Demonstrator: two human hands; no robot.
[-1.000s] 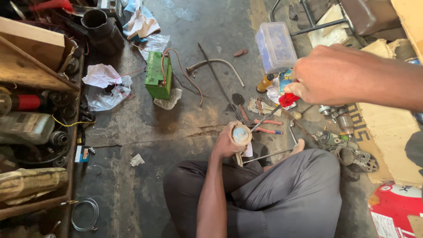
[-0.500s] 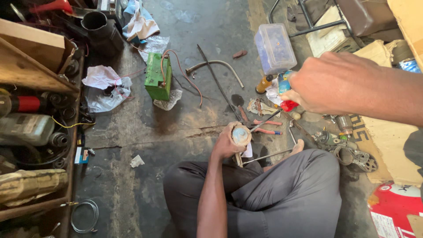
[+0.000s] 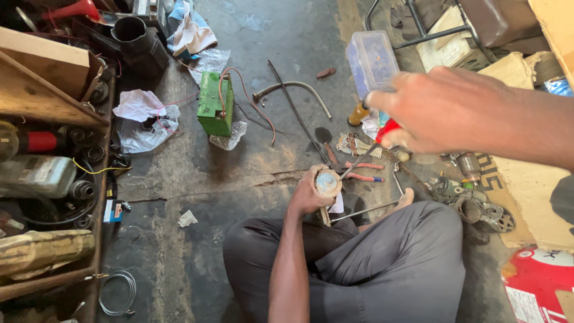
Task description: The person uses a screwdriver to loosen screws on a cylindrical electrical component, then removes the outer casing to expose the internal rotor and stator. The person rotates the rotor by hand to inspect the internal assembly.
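on the far left a wooden shelf point(image 3: 42, 90) runs out of the frame, and what sits in its shade is hard to make out beyond a red-banded cylinder point(image 3: 37, 142), a pale canister point(image 3: 36, 175) and dark coils. lower down a loop of wire point(image 3: 118, 292) lies on the concrete floor point(image 3: 197, 179), which is grey, stained and cracked across the middle. a crumpled plastic bag point(image 3: 140, 119) and a green box-shaped battery point(image 3: 215, 103) with red leads sit well apart from the hands, with a black bucket point(image 3: 139, 43) behind them.

in the middle, the left hand point(image 3: 306, 194) is clenched around a small round part point(image 3: 327, 182), a stubby cylinder with a pale bluish face and a tan rim, held upright just above the crossed legs in grey trousers point(image 3: 382, 263). most of its body is hidden inside the fingers. a thin metal shaft point(image 3: 357, 162) slants from its rim up toward the right hand point(image 3: 445, 110).

that hand, close to the lens and blurred, is closed on a red-handled tool point(image 3: 387, 129); only a bit of the red handle shows, so its kind cannot be told. behind it stands a clear plastic box point(image 3: 372, 60). red-handled pliers point(image 3: 359, 173) lie on the floor beside the part, with small metal pieces point(image 3: 478, 206) scattered further right on cardboard point(image 3: 526, 191). a red package point(image 3: 538, 281) is cut off at the lower right corner.
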